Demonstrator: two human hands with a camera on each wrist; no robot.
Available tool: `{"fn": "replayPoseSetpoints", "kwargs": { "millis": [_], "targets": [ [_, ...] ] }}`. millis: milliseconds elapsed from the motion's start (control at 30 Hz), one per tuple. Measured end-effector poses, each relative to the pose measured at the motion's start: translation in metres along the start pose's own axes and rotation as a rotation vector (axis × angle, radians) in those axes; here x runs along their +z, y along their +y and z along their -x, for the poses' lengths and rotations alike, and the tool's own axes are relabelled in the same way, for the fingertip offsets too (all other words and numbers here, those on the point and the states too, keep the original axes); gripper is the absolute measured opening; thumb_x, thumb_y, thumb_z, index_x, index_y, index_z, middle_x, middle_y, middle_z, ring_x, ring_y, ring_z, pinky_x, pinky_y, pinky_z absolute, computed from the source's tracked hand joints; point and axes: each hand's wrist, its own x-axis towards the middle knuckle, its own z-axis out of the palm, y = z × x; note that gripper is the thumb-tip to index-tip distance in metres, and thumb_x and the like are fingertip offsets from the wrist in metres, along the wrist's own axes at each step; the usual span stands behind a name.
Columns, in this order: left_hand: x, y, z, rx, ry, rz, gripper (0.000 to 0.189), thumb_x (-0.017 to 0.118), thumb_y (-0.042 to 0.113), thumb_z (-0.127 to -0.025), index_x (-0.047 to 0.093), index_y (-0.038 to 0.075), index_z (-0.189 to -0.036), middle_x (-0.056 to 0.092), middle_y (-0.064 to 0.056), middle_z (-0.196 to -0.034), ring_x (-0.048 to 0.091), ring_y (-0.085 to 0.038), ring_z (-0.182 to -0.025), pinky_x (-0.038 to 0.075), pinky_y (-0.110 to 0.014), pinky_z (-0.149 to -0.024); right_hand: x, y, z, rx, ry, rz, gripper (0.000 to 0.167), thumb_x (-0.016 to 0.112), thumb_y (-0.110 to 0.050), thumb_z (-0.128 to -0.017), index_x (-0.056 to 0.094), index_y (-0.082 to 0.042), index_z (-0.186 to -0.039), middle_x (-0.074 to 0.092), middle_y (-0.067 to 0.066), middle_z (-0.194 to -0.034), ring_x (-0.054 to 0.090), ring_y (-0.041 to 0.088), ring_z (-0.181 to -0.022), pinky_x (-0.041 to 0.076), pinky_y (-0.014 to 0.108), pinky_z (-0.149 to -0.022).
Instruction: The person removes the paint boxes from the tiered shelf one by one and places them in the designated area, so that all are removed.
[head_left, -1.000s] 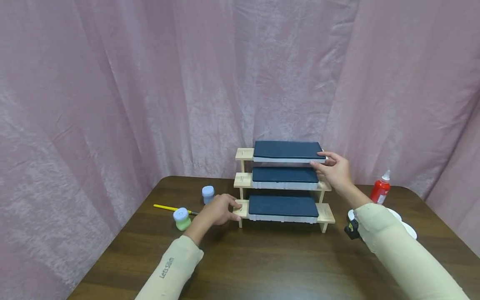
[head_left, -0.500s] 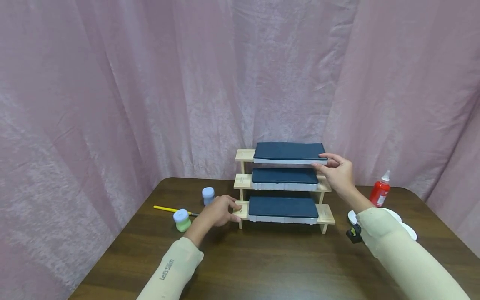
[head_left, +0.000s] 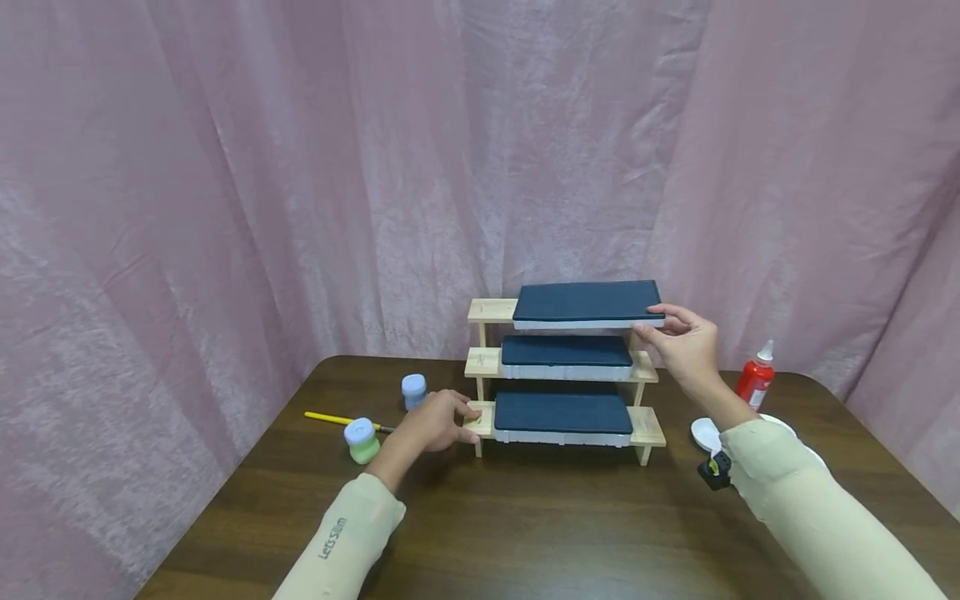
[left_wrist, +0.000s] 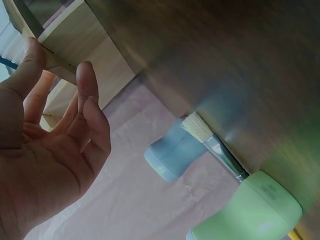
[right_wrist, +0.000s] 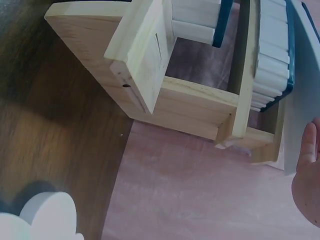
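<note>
A three-step pale wooden stand (head_left: pixel 647 423) bears a shallow white box with a dark blue top on each step. My left hand (head_left: pixel 438 419) grips the left end of the lowest step. With thumb below and fingers above, my right hand (head_left: pixel 686 346) pinches the right front corner of the top box (head_left: pixel 588 302). That box sits askew, shifted right, so bare wood shows at the left of its step. Squarely on their steps lie the middle box (head_left: pixel 566 352) and the bottom box (head_left: pixel 562 414). In the right wrist view the boxes' white sides look ribbed (right_wrist: pixel 272 55).
Left on the brown table (head_left: pixel 525 525) are a green jar (head_left: pixel 363 446), a blue jar (head_left: pixel 413 392) and a yellow-handled paintbrush (left_wrist: pixel 200 131). To the right stand a red bottle with a white nozzle (head_left: pixel 755 381) and a white lobed dish (right_wrist: pixel 52 217). A pink curtain (head_left: pixel 300 208) hangs behind.
My right hand has moved to the right with the top box, which has slid along its step and turned slightly. My left hand keeps its hold on the lowest step.
</note>
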Motion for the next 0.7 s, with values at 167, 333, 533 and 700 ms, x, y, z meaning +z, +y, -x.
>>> {"fn": "replayPoseSetpoints", "kwargs": {
  "millis": [167, 333, 533, 700],
  "targets": [
    [-0.001, 0.000, -0.001, -0.012, -0.006, 0.001, 0.043, 0.087, 0.031, -0.075, 0.076, 0.024, -0.116, 0.064, -0.003, -0.132, 0.054, -0.031, -0.127, 0.046, -0.047, -0.101, -0.006, -0.004, 0.003, 0.004, 0.003, -0.004, 0.031, 0.077, 0.003, -0.083, 0.068, 0.011, -0.111, 0.072, 0.010, -0.078, 0.058, 0.011, -0.058, 0.042, 0.017, -0.044],
    [-0.001, 0.000, -0.001, -0.022, -0.003, 0.003, 0.043, 0.087, 0.030, -0.076, 0.076, 0.024, -0.116, 0.064, -0.003, -0.133, 0.054, -0.031, -0.127, 0.046, -0.046, -0.102, -0.012, 0.006, 0.004, 0.018, 0.007, -0.022, 0.034, 0.078, 0.000, -0.084, 0.067, 0.010, -0.114, 0.074, 0.002, -0.081, 0.066, 0.005, -0.068, 0.051, 0.016, -0.057],
    [-0.002, 0.001, -0.001, -0.003, -0.005, 0.001, 0.043, 0.087, 0.029, -0.075, 0.076, 0.022, -0.116, 0.064, -0.005, -0.132, 0.055, -0.032, -0.126, 0.047, -0.045, -0.101, -0.019, 0.030, 0.001, 0.039, 0.024, -0.075, 0.037, 0.079, -0.002, -0.083, 0.067, 0.007, -0.117, 0.071, -0.019, -0.080, 0.069, -0.003, -0.075, 0.053, 0.013, -0.068],
    [-0.001, 0.002, -0.001, 0.002, -0.005, -0.003, 0.043, 0.088, 0.029, -0.075, 0.076, 0.022, -0.116, 0.065, -0.006, -0.131, 0.056, -0.032, -0.125, 0.047, -0.044, -0.101, -0.024, 0.033, 0.003, 0.012, 0.040, -0.082, 0.037, 0.080, 0.000, -0.081, 0.067, 0.007, -0.115, 0.072, -0.015, -0.080, 0.070, -0.002, -0.075, 0.051, 0.012, -0.063]
  ]
}}
